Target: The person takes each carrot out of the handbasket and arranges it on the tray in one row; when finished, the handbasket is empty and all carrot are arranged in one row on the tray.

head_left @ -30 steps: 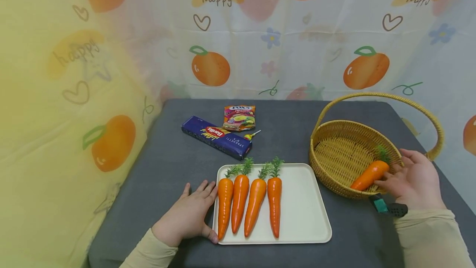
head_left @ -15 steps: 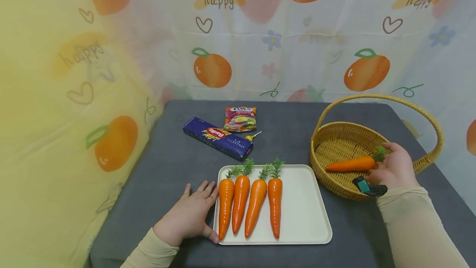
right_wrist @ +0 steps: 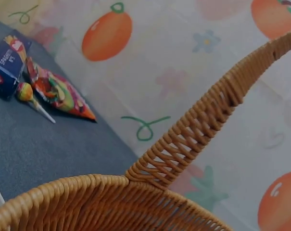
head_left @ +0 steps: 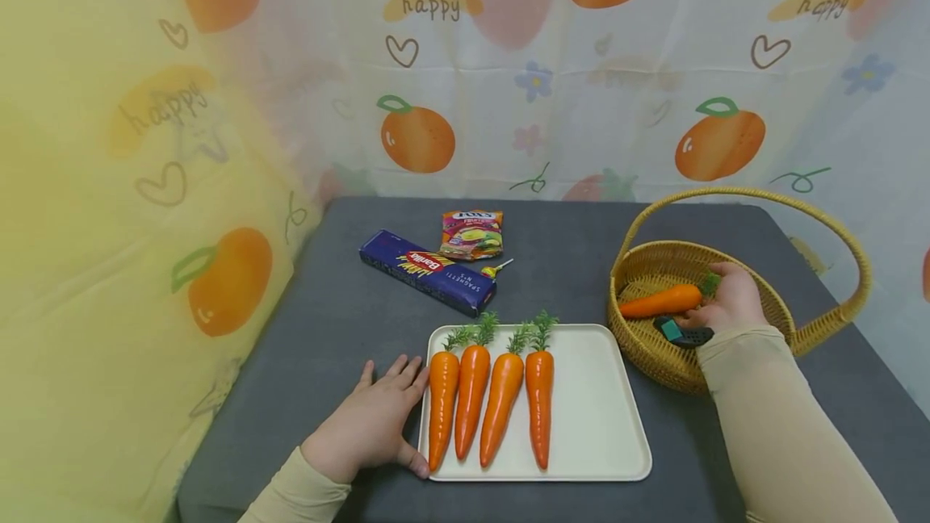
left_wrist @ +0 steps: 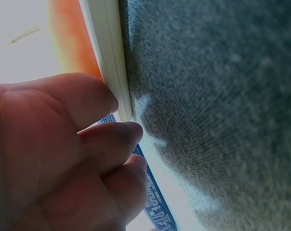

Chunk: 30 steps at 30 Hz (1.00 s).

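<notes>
My right hand [head_left: 734, 297] reaches into the wicker basket [head_left: 661, 357], its thumb and fingers around the leafy end of a carrot [head_left: 664, 301]. That carrot lies across the inside of the basket, tip pointing left. In the right wrist view only the basket's rim [right_wrist: 87, 185] and handle [right_wrist: 198, 122] show; hand and carrot are out of sight there. My left hand [head_left: 370, 426] rests with spread fingers against the left edge of a white tray [head_left: 596, 410]. Several carrots with green tops, such as the leftmost carrot [head_left: 441, 410], lie side by side on the tray.
Behind the tray lie a blue spaghetti box [head_left: 429, 273], a lollipop [head_left: 494, 269] and a candy bag [head_left: 472, 234]. The basket's tall handle [head_left: 756, 194] arches over its opening. A printed curtain [head_left: 617, 103] hangs behind the grey table [head_left: 312, 329].
My right hand has moved left and inward over the basket, and the carrot has turned and shifted left with it. The left hand stays at the tray's edge.
</notes>
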Motion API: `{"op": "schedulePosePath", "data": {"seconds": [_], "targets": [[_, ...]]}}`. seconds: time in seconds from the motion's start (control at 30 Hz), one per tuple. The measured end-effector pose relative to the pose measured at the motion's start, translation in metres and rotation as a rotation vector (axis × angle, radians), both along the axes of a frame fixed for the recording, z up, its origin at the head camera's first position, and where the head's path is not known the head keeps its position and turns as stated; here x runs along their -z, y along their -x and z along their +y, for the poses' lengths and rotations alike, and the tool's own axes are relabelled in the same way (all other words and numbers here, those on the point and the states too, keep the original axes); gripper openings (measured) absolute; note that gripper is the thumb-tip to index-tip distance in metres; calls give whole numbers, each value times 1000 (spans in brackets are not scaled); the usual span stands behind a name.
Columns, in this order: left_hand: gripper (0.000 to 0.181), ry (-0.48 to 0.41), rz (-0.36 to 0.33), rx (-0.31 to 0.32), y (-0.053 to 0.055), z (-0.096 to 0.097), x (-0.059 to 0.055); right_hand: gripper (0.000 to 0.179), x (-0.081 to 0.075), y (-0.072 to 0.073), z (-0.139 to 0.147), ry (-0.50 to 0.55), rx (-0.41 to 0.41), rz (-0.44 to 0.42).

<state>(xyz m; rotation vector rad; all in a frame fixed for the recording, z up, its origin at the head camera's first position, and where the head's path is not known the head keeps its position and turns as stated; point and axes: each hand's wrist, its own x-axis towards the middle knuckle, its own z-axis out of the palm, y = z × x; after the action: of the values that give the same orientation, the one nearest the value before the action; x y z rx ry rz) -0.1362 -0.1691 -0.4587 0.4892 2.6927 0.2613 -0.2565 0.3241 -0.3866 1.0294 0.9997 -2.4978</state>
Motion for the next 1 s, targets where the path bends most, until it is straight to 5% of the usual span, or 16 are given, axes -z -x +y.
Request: {"op": "schedulePosePath", "data": {"seconds": [0.43, 0.6, 0.83, 1.0], "targets": [[146, -14, 6, 2, -2, -2, 1, 80, 19, 32, -17, 19, 58, -17], [147, -20, -5, 1, -2, -2, 2, 76, 24, 41, -20, 50, 8, -8], [147, -13, 11, 13, 0, -3, 8, 82, 30, 51, -27, -59, -104, 18], [148, -5, 8, 1, 1, -1, 7, 77, 22, 49, -22, 80, -123, 21]]}}
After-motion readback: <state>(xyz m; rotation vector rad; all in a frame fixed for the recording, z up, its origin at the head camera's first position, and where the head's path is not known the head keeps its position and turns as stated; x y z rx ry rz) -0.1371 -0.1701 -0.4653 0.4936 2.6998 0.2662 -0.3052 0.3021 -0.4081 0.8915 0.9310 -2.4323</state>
